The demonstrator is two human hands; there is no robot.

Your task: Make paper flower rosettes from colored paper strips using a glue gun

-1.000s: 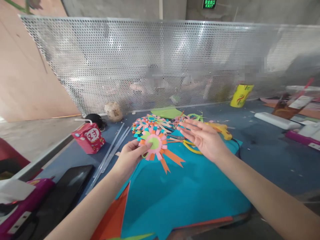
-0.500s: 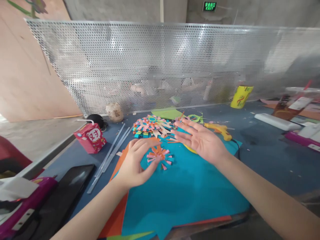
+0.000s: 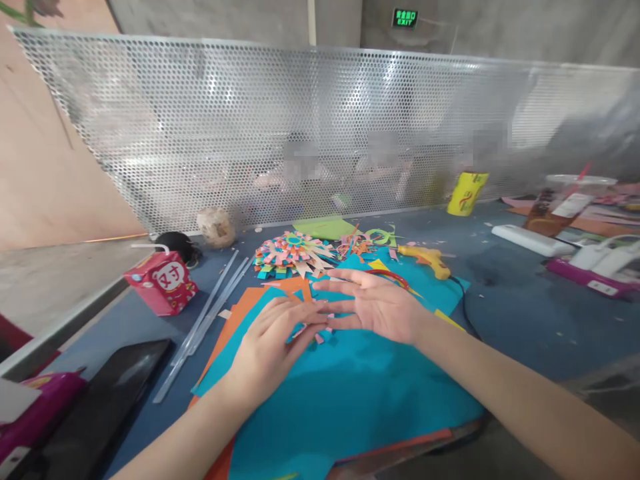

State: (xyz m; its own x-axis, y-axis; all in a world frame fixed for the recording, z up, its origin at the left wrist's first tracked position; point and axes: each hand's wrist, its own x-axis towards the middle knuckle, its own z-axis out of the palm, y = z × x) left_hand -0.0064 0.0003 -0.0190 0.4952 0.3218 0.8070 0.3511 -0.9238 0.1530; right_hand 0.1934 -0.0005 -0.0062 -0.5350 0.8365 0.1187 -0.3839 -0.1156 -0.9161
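My left hand (image 3: 275,340) is over a small paper rosette (image 3: 319,339) with pink and orange fringe, lying on blue sheets (image 3: 350,407). Its fingers are stretched to the right, with the thumb apart from them; they cover most of the rosette and appear to touch it. Palm up with fingers spread, my right hand (image 3: 385,307) holds nothing. Its fingertips come close to the left hand's and overlap the rosette's right side. Just behind stands a pile of fringed rosettes (image 3: 295,250) in several colours.
A yellow glue gun (image 3: 427,260) with a cord lies at the right. Left are clear glue sticks (image 3: 210,317), a red drink box (image 3: 163,283) and a black phone (image 3: 120,387). Paper scraps (image 3: 355,243) lie behind, before a perforated metal screen (image 3: 240,127). A yellow can (image 3: 467,193) stands right.
The rosette went from upright in my left hand to lying face down on the blue sheet. My left hand let it go, then spread over it. My right hand moved in closer, still open.
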